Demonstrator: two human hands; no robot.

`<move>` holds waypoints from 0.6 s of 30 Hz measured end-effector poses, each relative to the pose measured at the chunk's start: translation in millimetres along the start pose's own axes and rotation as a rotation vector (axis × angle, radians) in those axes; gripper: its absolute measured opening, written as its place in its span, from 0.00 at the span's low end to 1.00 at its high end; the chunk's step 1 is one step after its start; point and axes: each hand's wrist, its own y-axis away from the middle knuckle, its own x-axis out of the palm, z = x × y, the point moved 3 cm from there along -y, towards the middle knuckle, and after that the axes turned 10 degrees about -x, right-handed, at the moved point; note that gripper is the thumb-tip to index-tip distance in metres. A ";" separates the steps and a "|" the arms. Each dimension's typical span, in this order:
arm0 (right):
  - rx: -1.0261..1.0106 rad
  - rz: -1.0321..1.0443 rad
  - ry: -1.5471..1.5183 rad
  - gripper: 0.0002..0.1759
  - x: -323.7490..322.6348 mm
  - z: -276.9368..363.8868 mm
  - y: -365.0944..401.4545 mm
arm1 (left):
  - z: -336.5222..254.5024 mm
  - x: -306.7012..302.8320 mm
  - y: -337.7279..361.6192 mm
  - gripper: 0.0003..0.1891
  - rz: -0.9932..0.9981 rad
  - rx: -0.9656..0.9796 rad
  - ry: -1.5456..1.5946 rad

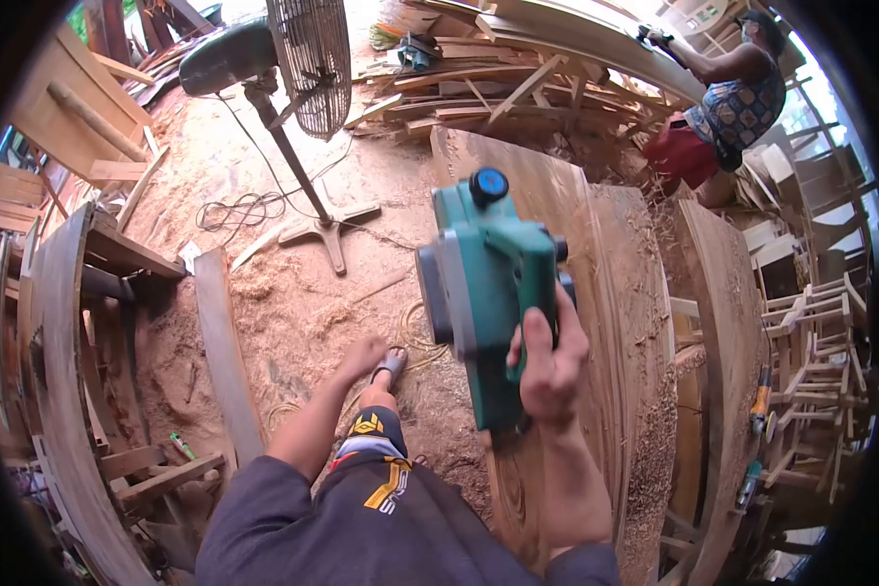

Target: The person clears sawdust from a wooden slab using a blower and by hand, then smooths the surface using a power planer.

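Observation:
A green electric planer (pixel 488 293) with a blue-topped knob is held up by my right hand (pixel 554 366), whose fingers are wrapped round its rear handle. The tool hangs over the left part of a wide wooden slab (pixel 606 293) strewn with shavings. To the left, my left hand (pixel 366 354) is away from the planer, over the floor near my foot. Its fingers look curled together, and nothing can be made out in them.
A standing fan (pixel 313 68) rises from the shavings-covered floor ahead, with cables round its base. Timber (pixel 459 88) is piled behind. Another person (pixel 732 98) works at the upper right. Planks (pixel 227 342) stand at the left; power tools (pixel 760 400) lie at the right.

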 end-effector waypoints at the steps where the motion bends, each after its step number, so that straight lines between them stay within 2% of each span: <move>1: -0.024 -0.006 0.005 0.23 8.5 -3.7 -19.9 | 62.1 34.6 -13.9 0.20 -0.067 0.037 -0.137; 2: -0.019 -0.006 -0.006 0.23 17.3 -5.7 -38.7 | 77.5 40.5 -0.2 0.29 0.189 -0.086 -0.258; 4: -0.010 -0.015 -0.028 0.21 34.5 -9.4 -76.6 | 138.8 65.2 7.2 0.28 0.221 -0.102 -0.298; 5: -0.034 0.000 -0.042 0.21 43.7 -12.0 -97.2 | 155.5 68.3 14.2 0.28 0.265 -0.140 -0.205; 6: -0.056 0.011 -0.055 0.20 53.0 -16.3 -119.5 | 163.3 70.0 18.7 0.27 0.311 -0.177 -0.116; 7: -0.111 0.003 -0.037 0.21 62.4 -26.9 -147.3 | 159.9 67.6 22.1 0.24 0.268 -0.244 -0.030; 8: -0.167 0.000 -0.018 0.21 71.1 -37.7 -176.1 | 151.6 65.1 18.7 0.23 0.293 -0.223 0.026; 10: -0.226 0.031 0.083 0.22 83.3 -43.4 -217.4 | 123.0 46.9 8.0 0.23 0.343 -0.196 0.136; 12: -0.244 0.074 0.088 0.24 83.8 -49.8 -224.6 | 76.6 14.6 -21.5 0.23 0.345 -0.069 -0.048; 14: -0.198 0.095 0.038 0.25 72.3 -38.4 -203.2 | 22.5 -18.7 -49.6 0.22 0.153 -0.064 0.097; 15: -0.189 0.085 0.009 0.25 64.8 -36.2 -184.4 | -24.4 -43.8 -44.5 0.21 0.084 0.004 0.277; 16: -0.170 0.076 -0.020 0.25 56.3 -35.9 -157.3 | -24.7 -51.1 -90.0 0.21 0.025 0.068 0.521; 17: -0.209 0.082 -0.037 0.25 43.1 -27.8 -125.4 | -86.6 -72.2 -55.9 0.22 0.159 0.045 0.847; 18: -0.174 0.067 -0.074 0.24 29.0 -23.3 -86.5 | -134.2 -88.3 -31.4 0.22 0.100 0.127 0.879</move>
